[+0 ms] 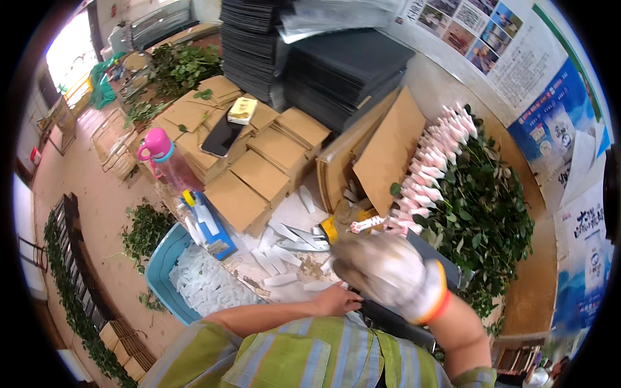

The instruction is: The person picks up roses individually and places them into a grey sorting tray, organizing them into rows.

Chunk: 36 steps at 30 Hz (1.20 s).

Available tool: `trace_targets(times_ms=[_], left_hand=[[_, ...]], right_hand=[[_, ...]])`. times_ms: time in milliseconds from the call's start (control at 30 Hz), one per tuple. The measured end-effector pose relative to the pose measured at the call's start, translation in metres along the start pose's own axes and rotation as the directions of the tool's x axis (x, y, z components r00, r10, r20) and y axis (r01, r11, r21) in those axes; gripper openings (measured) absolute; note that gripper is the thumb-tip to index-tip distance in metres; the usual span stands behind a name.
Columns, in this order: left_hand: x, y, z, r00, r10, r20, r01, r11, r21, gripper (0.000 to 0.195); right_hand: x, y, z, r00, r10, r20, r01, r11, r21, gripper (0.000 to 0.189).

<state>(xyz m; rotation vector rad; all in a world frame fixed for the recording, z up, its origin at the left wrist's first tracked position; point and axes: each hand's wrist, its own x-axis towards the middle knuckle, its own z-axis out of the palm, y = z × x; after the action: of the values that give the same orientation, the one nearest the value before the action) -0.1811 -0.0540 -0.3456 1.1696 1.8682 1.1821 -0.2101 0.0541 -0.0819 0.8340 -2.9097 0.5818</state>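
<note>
My left hand (337,301), bare, is low at the front of the worktable, its fingertips at a dark edge; whether they pinch anything is unclear. Just right of it is my right hand (388,274) in a white work glove with a stained palm side, blurred by motion, its fingers partly hidden. Beyond the glove lie metal shears (303,240) with yellow at the handle. White strips (279,257) are scattered around their blades. To the right is a long row of pale pink sleeved flower heads (427,177) with dense green leaves (478,208).
Stacked brown cardboard pieces (259,174) hold a phone (220,136) and a yellow box (242,110). A pink bottle (170,160) stands beside a blue dispenser (220,240). A blue tub (160,271) contains white strips. Black sheets (349,58) are piled behind; cardboard panels (388,150) lean upright.
</note>
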Motion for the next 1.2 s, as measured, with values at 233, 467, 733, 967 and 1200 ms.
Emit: trace_targets(times_ms=[233, 467, 733, 967, 1200], left_hand=[[0.023, -0.067, 0.041, 0.967, 0.256, 0.013, -0.249, 0.952, -0.179, 0.048], [0.006, -0.007, -0.006, 0.977, -0.042, 0.208, 0.000, 0.981, 0.195, 0.042], [0.001, 0.017, -0.025, 0.974, -0.127, 0.187, 0.112, 0.990, 0.090, 0.030], [-0.005, 0.025, -0.031, 0.974, -0.157, 0.166, 0.144, 0.986, 0.087, 0.032], [-0.009, 0.023, -0.044, 0.983, -0.028, 0.183, 0.021, 0.999, 0.041, 0.031]], right_hand=[[0.155, 0.015, 0.115, 0.882, -0.466, -0.068, 0.410, 0.831, -0.376, 0.038], [0.045, 0.035, -0.040, 0.947, -0.207, -0.244, 0.152, 0.962, -0.225, 0.045], [-0.172, 0.059, 0.007, 0.494, 0.796, 0.349, -0.849, 0.356, 0.390, 0.028], [-0.163, 0.068, 0.056, 0.143, 0.666, 0.733, -0.512, -0.584, 0.630, 0.024], [-0.167, 0.072, 0.072, 0.223, 0.788, 0.573, -0.750, -0.237, 0.618, 0.030]])
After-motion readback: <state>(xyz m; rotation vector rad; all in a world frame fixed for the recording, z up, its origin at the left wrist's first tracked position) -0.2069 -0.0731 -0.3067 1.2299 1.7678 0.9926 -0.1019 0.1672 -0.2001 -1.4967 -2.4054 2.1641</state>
